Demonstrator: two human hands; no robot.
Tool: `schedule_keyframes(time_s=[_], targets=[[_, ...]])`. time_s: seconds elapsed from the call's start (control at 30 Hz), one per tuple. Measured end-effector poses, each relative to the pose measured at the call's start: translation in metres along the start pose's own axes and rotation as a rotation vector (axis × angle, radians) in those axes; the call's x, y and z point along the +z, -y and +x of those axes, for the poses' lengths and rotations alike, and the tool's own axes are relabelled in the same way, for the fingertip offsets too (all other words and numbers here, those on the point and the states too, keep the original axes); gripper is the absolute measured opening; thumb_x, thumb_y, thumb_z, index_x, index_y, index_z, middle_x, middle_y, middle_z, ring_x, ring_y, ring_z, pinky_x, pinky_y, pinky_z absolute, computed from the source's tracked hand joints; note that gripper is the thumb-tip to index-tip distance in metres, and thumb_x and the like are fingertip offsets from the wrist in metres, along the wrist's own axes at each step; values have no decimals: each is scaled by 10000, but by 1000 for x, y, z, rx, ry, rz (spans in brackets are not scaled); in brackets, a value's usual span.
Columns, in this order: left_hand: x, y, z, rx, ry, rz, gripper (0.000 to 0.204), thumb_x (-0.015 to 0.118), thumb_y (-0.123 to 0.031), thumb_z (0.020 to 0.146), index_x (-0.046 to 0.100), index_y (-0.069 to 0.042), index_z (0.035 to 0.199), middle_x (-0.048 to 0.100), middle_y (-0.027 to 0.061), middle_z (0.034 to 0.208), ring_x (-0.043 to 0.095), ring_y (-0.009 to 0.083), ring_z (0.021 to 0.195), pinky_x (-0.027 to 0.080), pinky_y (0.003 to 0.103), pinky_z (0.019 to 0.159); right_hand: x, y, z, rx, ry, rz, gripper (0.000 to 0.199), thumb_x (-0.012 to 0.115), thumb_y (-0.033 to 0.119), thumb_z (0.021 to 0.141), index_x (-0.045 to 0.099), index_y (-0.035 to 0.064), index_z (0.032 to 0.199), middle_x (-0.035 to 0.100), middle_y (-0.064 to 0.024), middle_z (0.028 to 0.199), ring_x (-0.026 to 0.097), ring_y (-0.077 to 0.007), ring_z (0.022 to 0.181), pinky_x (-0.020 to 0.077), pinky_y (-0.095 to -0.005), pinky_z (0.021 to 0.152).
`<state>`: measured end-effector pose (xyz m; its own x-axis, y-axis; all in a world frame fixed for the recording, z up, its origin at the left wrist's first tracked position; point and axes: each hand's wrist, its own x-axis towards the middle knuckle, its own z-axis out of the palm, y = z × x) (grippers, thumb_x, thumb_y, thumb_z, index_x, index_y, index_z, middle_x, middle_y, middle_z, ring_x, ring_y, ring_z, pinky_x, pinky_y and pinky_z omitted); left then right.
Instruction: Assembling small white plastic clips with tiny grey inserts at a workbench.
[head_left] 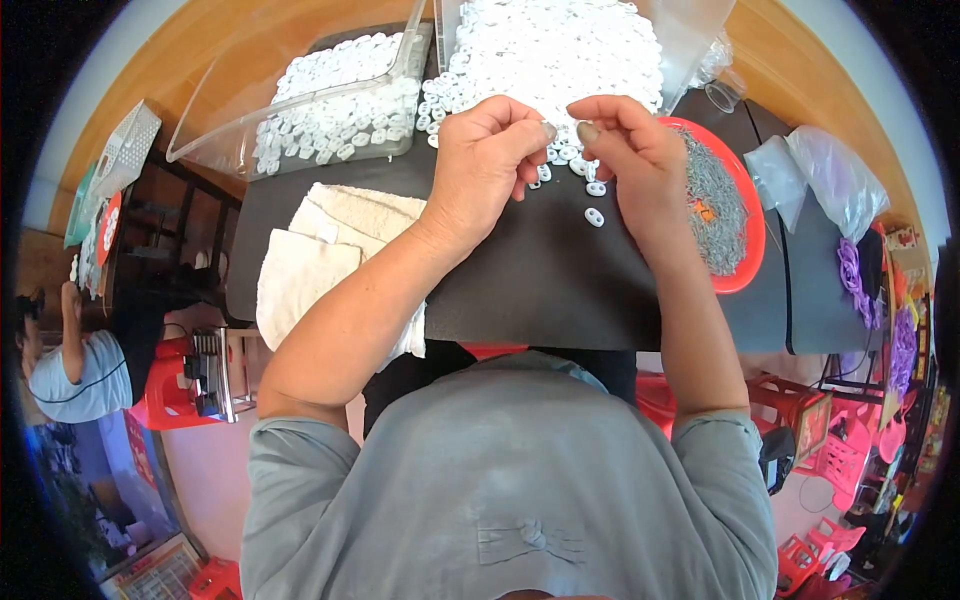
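Over the near edge of a heap of small white oval pieces with two holes (560, 50), my two hands face each other, fingertips a short way apart. My left hand (485, 160) is closed, thumb pressed against the curled index finger; whatever is in the pinch is too small to make out. My right hand (645, 165) has its thumb and index finger bent toward each other in a pinch, and its contents blend into the white heap behind. Just below the fingertips a loose white piece (594, 217) lies on the dark tabletop (540, 290), with another piece (596, 188) above it.
Right of my right hand stands a red basin (757, 235) full of thin grey bits. A clear bin (410, 135) of white pieces is at the back left, above a cream towel (310, 270). Plastic bags (835, 170) lie far right. Another person (85, 375) sits at the left.
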<state>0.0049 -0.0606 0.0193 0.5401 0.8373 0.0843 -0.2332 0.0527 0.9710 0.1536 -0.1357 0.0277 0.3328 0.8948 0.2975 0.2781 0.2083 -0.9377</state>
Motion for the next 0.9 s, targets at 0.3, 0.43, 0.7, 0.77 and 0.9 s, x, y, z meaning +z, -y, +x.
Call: schedule_keyframes(time_s=[0.3,0.43,0.7,0.77,0.9], targets=[[-1,3,1,-14,43,14,135,631,-168,851,632,-33,840,587,18,677,530,86,549,395,216,456,2,1,-2,-102,41,-222,100,583,105,931,621,19,966,575,24,760,503,-40,678,420,-197,563],[1,1,0,-32,69,16,146,628,-174,885,634,-29,873,591,17,687,528,83,561,394,214,456,-1,-2,-1,-159,56,-261,89,572,96,927,607,15,936,567,16,751,497,-47,660,425,-202,565],[5,9,-2,-30,62,-8,141,602,-156,916,621,-21,877,586,19,691,523,73,562,402,210,438,3,-13,-1,-187,41,-305,104,559,106,926,596,9,929,573,5,748,506,-58,646,432,-217,552],[5,9,-2,-21,52,-10,148,593,-153,915,611,-17,860,580,21,681,519,65,552,405,209,419,6,-14,-1,-189,31,-289,106,557,108,927,594,8,928,573,4,746,508,-59,641,433,-221,548],[4,8,-1,-25,44,-6,148,591,-146,907,609,-13,845,576,24,676,521,67,552,406,212,416,7,-15,-1,-241,3,-318,95,559,99,925,590,9,923,570,-4,731,512,-61,631,433,-225,544]])
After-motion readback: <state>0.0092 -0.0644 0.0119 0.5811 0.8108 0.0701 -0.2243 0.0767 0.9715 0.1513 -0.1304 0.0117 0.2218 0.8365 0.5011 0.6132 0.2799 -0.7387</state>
